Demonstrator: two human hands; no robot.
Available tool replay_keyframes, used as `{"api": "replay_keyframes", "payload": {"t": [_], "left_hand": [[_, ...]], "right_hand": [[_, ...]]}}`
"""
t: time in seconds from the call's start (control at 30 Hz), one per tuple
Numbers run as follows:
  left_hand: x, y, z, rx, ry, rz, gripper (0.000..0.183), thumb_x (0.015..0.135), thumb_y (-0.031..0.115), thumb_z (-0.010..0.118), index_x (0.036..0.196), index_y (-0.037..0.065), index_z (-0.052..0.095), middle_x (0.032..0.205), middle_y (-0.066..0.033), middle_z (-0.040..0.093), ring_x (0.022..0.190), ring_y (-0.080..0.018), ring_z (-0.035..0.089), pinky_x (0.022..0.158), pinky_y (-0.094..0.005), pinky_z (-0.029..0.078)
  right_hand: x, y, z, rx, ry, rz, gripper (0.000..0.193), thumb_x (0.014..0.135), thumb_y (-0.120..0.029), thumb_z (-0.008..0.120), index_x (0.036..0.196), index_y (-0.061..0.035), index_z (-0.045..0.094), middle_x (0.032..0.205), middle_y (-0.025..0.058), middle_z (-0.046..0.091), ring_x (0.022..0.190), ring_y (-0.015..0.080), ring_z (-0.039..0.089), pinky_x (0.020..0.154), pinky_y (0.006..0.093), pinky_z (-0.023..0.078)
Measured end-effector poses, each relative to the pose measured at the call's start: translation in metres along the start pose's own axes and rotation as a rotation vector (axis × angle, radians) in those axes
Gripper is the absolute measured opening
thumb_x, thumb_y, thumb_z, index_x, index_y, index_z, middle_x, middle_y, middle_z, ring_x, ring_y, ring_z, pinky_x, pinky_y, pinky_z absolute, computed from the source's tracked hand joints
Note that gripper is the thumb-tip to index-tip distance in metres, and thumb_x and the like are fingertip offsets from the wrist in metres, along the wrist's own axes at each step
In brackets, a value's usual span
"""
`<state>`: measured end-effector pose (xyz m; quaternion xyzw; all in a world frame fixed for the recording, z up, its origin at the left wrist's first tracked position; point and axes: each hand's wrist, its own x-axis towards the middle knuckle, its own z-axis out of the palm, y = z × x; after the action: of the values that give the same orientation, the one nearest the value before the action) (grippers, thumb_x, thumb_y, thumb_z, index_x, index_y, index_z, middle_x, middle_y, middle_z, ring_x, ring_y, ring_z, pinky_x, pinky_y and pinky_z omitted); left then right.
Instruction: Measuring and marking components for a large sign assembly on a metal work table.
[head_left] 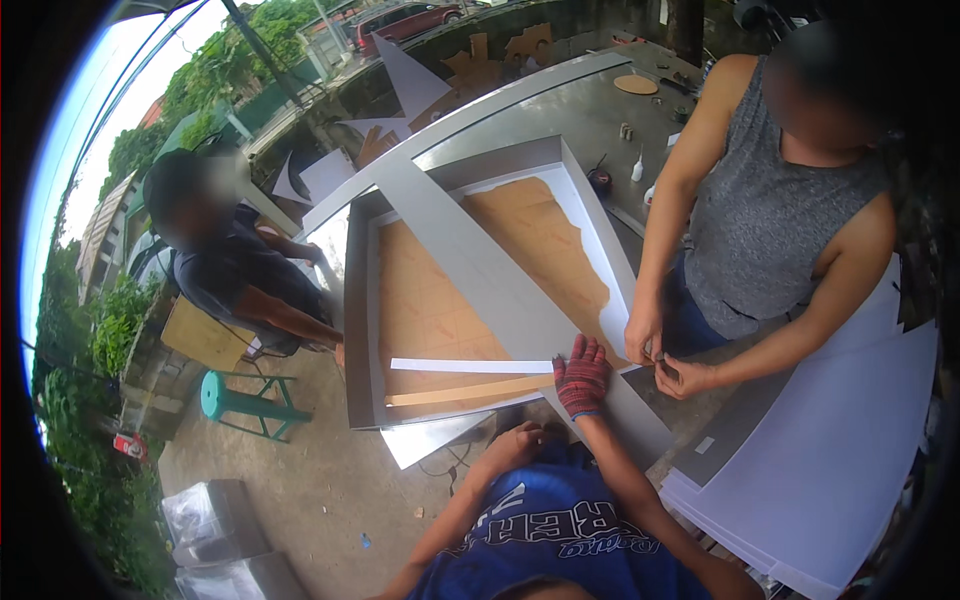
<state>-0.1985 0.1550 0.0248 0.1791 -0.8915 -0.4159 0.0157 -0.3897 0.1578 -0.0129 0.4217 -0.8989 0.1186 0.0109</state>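
Note:
My right hand point(582, 378), in a red and dark knitted glove, lies with fingers extended on a long grey flat strip point(460, 245). The strip crosses a large shallow box-shaped frame point(362, 300) diagonally. Beside the glove end a narrow white strip point(470, 365) and a tan strip point(460, 391), both lying across the frame's near part. My bare left hand point(518, 446) is curled close to my body, just below the frame's near edge; whatever is in it, if anything, is hidden. Brown paper-like sheeting point(425, 290) covers much of the frame's inside.
At right a person in a grey sleeveless top point(780, 230) pinches something tiny near my glove. Another person point(240, 260) touches the frame's left side. A green stool point(245, 400), wrapped bundles point(215, 525) and stacked white sheets point(820, 470) stand around. Small bottles point(637, 170) sit on the worktable.

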Motion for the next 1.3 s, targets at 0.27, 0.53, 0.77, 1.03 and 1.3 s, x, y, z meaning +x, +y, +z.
{"api": "replay_keyframes", "payload": {"t": [0.27,0.53,0.77,1.03,1.3], "left_hand": [[0.018,-0.021,-0.061,0.487,0.218,-0.378,0.099,0.064,0.012,0.077,0.143,0.007,0.019,0.146,-0.0198,0.023,0.135,-0.0424,0.019,0.106,-0.0561,0.026],[0.026,-0.073,-0.078,0.474,0.066,-0.321,0.116,0.046,0.035,0.087,0.142,0.011,0.025,0.14,-0.0152,0.033,0.133,-0.0394,0.025,0.1,-0.0669,0.024],[0.026,-0.07,-0.095,0.238,0.003,-0.268,0.078,0.052,0.027,0.086,0.12,0.01,0.052,0.109,-0.0138,0.058,0.104,-0.0339,0.055,0.089,-0.0439,0.045],[0.011,-0.085,-0.081,0.022,0.201,-0.129,0.058,0.059,0.017,0.082,0.113,0.004,0.061,0.089,-0.0138,0.062,0.08,-0.0308,0.062,0.072,-0.0371,0.049],[0.012,-0.087,-0.082,0.055,0.233,-0.161,0.045,0.071,0.02,0.076,0.112,0.006,0.064,0.089,-0.0143,0.064,0.076,-0.0259,0.065,0.07,-0.0346,0.049]], "right_hand": [[-0.001,-0.002,-0.007,0.077,-0.007,0.0,0.069,0.084,-0.046,0.052,0.135,-0.0005,0.037,0.135,0.0227,0.038,0.124,0.039,0.036,0.097,0.0526,0.034],[-0.001,-0.002,-0.004,0.055,0.038,-0.055,0.067,0.084,-0.044,0.052,0.134,-0.0022,0.037,0.133,0.0225,0.041,0.122,0.0369,0.038,0.099,0.0506,0.033],[0.006,-0.002,-0.026,0.079,-0.128,-0.028,0.072,0.083,-0.045,0.052,0.137,0.0,0.035,0.136,0.0245,0.04,0.124,0.0396,0.037,0.103,0.0453,0.031],[0.004,-0.003,-0.021,0.147,-0.127,0.006,0.073,0.083,-0.046,0.053,0.137,0.0001,0.034,0.137,0.0245,0.037,0.127,0.0394,0.033,0.109,0.0455,0.024],[0.0,-0.003,-0.017,0.112,-0.008,-0.03,0.068,0.083,-0.047,0.054,0.132,-0.0015,0.041,0.133,0.023,0.041,0.125,0.0383,0.035,0.105,0.0472,0.028]]}}
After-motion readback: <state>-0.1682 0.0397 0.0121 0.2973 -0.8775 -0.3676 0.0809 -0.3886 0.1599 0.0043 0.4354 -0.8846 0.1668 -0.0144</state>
